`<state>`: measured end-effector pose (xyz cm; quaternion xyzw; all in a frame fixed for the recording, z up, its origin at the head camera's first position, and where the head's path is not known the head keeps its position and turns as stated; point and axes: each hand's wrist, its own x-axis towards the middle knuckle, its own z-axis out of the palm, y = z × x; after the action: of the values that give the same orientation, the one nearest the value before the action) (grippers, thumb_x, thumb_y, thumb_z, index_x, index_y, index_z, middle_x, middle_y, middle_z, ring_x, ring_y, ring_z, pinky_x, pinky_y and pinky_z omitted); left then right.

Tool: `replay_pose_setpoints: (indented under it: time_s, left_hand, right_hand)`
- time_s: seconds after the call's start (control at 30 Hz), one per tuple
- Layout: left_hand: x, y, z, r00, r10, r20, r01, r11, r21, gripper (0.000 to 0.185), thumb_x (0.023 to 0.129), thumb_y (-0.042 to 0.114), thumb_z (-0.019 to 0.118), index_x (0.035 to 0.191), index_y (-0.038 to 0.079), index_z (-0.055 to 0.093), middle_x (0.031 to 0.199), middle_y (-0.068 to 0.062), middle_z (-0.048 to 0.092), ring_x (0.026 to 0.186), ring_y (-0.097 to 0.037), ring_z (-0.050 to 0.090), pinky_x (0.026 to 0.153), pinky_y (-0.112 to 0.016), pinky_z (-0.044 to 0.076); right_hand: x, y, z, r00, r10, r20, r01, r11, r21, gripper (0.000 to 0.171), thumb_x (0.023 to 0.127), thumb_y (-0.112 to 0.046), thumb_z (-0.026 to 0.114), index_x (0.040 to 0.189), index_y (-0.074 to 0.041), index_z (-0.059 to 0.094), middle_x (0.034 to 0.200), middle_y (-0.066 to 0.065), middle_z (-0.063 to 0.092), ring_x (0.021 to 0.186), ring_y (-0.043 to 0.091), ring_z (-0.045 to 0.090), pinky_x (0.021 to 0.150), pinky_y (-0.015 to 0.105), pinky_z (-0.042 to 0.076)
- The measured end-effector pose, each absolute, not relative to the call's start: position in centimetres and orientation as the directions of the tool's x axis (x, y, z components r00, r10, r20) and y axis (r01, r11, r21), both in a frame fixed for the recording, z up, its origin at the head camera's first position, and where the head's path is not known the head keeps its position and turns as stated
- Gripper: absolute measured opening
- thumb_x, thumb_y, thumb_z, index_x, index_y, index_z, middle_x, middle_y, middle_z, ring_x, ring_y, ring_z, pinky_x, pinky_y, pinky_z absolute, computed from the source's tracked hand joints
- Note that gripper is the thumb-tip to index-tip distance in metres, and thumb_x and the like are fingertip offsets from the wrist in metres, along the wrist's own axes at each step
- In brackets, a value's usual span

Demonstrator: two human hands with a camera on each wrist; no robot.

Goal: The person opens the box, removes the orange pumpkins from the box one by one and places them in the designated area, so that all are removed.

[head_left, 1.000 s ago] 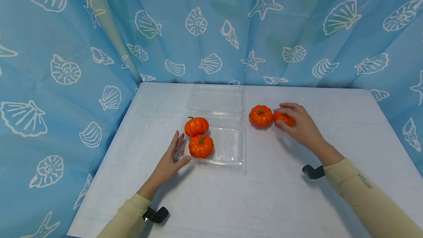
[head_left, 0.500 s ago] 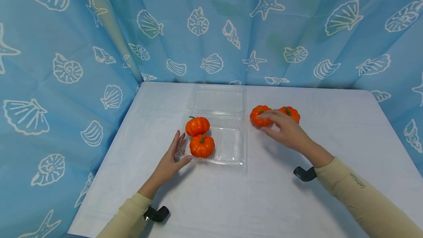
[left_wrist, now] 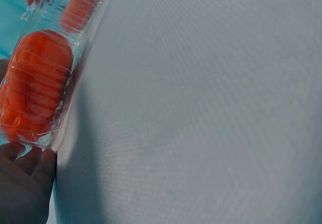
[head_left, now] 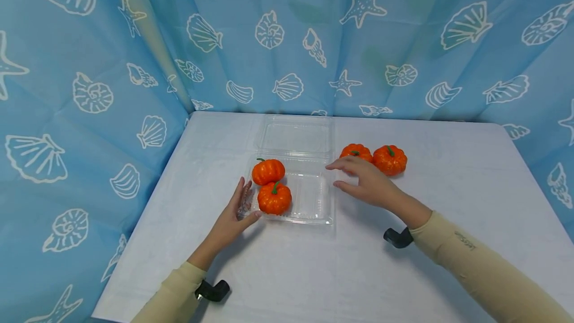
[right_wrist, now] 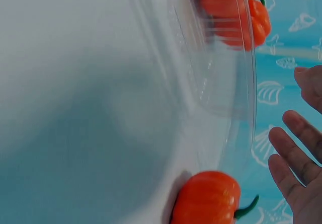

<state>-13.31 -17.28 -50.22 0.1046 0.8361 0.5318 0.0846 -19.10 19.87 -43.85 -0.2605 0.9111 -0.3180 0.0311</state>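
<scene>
A clear plastic clamshell container (head_left: 309,196) lies on the white table with its lid folded back. Two orange toy pumpkins (head_left: 274,202) with green stems sit in its left half. My left hand (head_left: 225,227) rests at the front left corner, fingers straight along the side and thumb by the front rim; in the left wrist view its fingertips (left_wrist: 46,158) touch the container. Just right of the container hovers my right hand (head_left: 374,183), holding nothing, fingers spread and pointing left. It partly covers one pumpkin (head_left: 356,149) on the table; another pumpkin (head_left: 391,161) stands to its right.
The open lid (head_left: 293,135) lies flat behind the container's base. A blue curtain (head_left: 287,39) with white shells and starfish hangs at the table's back and sides. Dark wrist-worn camera mounts (head_left: 398,238) jut out below both wrists.
My right hand has left the right-hand pumpkin and moved left, passing over the other pumpkin to the container's right edge. Left hand and pumpkins in the container stay put.
</scene>
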Motion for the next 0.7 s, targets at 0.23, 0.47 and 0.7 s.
replay_pose_setpoints:
  time_s: [0.23,0.47,0.7]
  left_hand:
    - [-13.2,-17.2,-50.2,-0.963,0.267,-0.026,0.088,0.407,0.909,0.101,0.094,0.027,0.075,0.165,0.013,0.004,0.168,-0.007,0.024,0.154,-0.026,0.022,0.123,-0.056,0.013]
    - [-13.1,-17.2,-50.1,-0.964,0.262,-0.039,0.074,0.408,0.910,0.102,0.094,0.026,0.075,0.165,0.016,0.003,0.168,-0.003,0.024,0.154,-0.023,0.022,0.124,-0.054,0.013]
    - [-12.9,-17.1,-49.8,-0.964,0.260,-0.048,0.067,0.418,0.906,0.102,0.095,0.029,0.074,0.165,0.020,0.001,0.168,-0.002,0.022,0.155,-0.024,0.019,0.123,-0.056,0.011]
  right_hand:
    - [-19.0,18.1,-43.5,-0.840,-0.529,0.121,-0.489,0.641,-0.591,0.041,0.094,-0.026,0.074,0.134,-0.019,0.067,0.136,0.000,0.064,0.132,0.027,0.052,0.106,0.055,0.047]
    - [-19.1,16.5,-43.7,-0.829,-0.549,0.108,-0.489,0.618,-0.616,0.040,0.094,-0.027,0.075,0.133,-0.021,0.067,0.134,-0.002,0.064,0.131,0.023,0.054,0.106,0.051,0.047]
    - [-19.1,14.8,-44.4,-0.811,-0.575,0.107,-0.498,0.582,-0.643,0.040,0.094,-0.025,0.074,0.133,-0.018,0.067,0.132,-0.001,0.064,0.123,0.024,0.058,0.102,0.048,0.051]
